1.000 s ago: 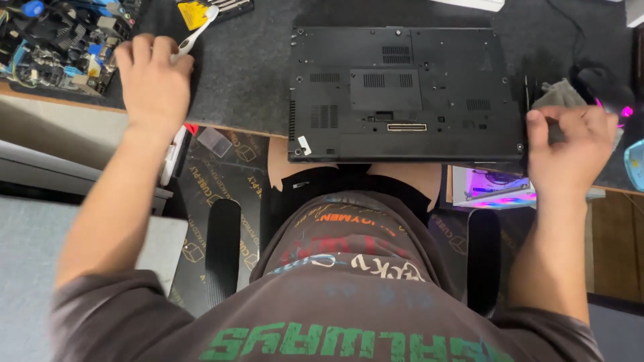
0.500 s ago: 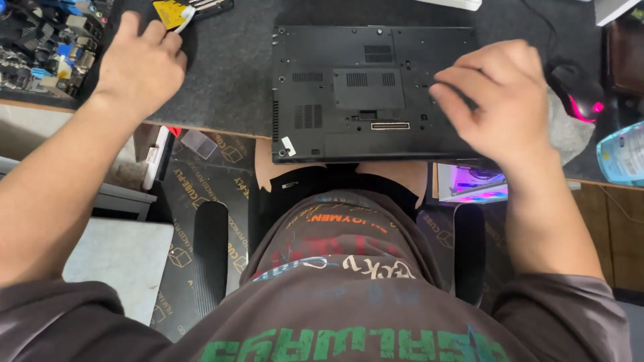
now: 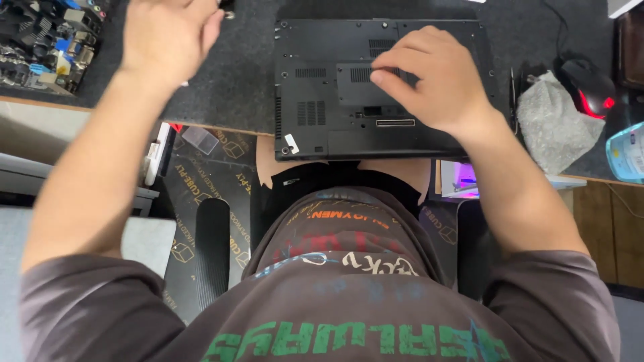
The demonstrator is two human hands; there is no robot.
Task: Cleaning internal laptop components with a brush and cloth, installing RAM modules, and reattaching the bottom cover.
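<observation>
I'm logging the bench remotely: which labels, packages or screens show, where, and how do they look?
Sticker: small white tag, laptop underside, near-left corner.
Bubble-wrap bundle: grey, crumpled, right of the laptop.
Packet: pale blue, right edge.
Lit panel: purple glow under the desk edge.

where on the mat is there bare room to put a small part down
The bare mat between the left hand and the laptop is free, down to the desk edge. The right is crowded: grey bag, mouse, blue bottle. A circuit board fills the far left.
</observation>
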